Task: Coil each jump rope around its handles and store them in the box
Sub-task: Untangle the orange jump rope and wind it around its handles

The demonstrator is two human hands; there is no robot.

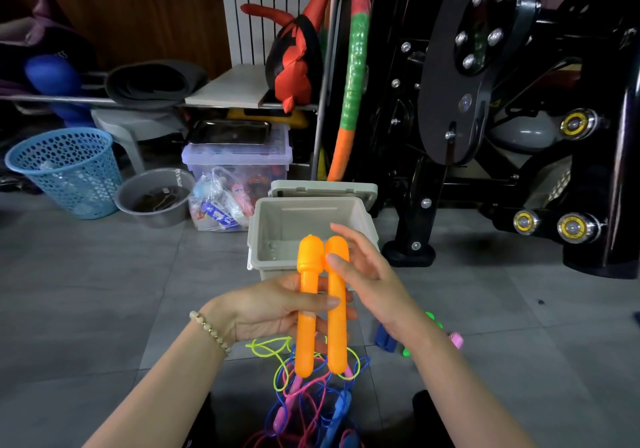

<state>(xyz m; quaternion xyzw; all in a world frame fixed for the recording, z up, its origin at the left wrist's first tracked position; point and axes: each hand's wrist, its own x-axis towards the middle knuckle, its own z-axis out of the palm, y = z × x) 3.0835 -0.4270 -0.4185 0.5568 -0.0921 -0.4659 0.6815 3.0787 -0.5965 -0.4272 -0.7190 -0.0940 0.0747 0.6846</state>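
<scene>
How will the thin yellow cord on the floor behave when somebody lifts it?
Probably floppy: the yellow cord lies in loose loops below the orange handles. It crosses pink cords and blue cords, so it may drag them up. It looks thin, so likely light.

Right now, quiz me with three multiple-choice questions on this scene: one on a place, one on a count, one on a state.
1. Where is the grey box? A on a shelf; B on the floor; C in the basket.
2. How many orange handles does the left hand hold? A one; B two; C three.
3. The box is: A open and empty; B lidded; C full of ropes.
Answers: B, it stands on floor tiles; B, two lie side by side; A, its bare inside shows.
</scene>
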